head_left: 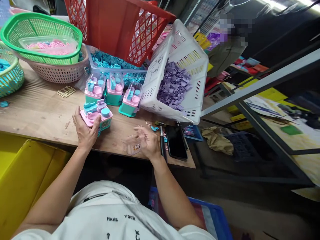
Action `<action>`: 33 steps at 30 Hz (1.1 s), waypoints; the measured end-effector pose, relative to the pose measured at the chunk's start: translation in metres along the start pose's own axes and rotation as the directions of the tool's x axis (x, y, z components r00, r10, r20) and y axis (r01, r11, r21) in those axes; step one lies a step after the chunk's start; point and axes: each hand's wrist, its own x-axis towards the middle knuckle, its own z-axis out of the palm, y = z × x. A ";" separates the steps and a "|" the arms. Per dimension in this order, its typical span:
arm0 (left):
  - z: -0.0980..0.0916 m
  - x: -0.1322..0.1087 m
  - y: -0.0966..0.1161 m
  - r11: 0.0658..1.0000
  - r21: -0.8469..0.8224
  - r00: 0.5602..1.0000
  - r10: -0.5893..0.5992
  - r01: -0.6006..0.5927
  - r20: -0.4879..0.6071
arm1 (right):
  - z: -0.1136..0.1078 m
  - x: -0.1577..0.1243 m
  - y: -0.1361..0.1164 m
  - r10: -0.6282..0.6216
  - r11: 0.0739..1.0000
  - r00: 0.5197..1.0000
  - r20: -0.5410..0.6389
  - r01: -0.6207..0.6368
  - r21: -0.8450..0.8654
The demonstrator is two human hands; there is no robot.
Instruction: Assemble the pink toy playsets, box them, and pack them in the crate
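My left hand (86, 131) is wrapped round a small toy box (106, 122) with a teal body and a pink top that carries blue and purple parts; no clear cover sits on this one. At the table's front edge my right hand (147, 141) grips a clear plastic cover (133, 146) with a small printed picture on it. Just behind stand three similar toy boxes, the left one (93, 88), the middle one (114, 88) and the right one (131, 100), each under a clear cover.
A white crate (151, 88) of purple parts leans at the right of the table. Behind are a red basket (110, 30) and a clear bin (100, 68) of blue parts. Green basket (15, 43) at left. A phone (177, 143) lies beside my right hand.
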 end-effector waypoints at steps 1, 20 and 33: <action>0.001 -0.001 0.000 1.000 0.011 1.000 0.005 -0.005 -0.001 | 0.004 0.001 -0.002 0.005 1.000 1.000 -0.008 -0.005 0.008; -0.012 -0.046 0.021 0.982 0.082 0.979 0.159 -0.171 0.131 | 0.000 0.031 0.013 -0.116 0.993 0.981 0.157 0.117 -0.002; -0.015 0.014 0.005 0.944 -0.327 0.724 0.255 -0.043 0.641 | -0.005 0.027 0.007 0.041 0.986 0.976 0.215 -0.005 -0.168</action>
